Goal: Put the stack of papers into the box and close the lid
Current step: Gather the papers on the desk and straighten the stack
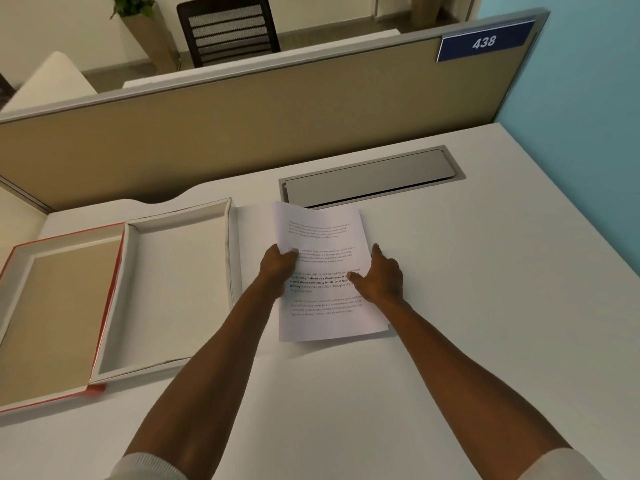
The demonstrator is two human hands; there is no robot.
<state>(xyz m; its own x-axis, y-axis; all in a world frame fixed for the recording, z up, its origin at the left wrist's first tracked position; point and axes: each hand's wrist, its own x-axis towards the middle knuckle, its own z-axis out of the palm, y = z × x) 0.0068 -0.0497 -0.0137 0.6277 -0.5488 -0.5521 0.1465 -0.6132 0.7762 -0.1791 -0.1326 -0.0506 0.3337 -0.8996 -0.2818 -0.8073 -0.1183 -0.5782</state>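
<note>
A stack of printed white papers (322, 237) is in the middle of the white desk, its near edge raised a little off the surface. My left hand (277, 268) grips the stack's left edge, thumb on top. My right hand (381, 275) holds the right edge, thumb pressed on the top sheet. To the left lies the box (230, 258), an open white tray with nothing inside. Its lid (20, 271), red on the outside and tan inside, lies flipped open flat further left, joined along the box's left side.
A grey cable hatch (370, 178) is set into the desk just behind the papers. A tan partition (242, 112) with a blue "438" sign (485, 41) runs along the back. A blue wall (588, 133) bounds the right side.
</note>
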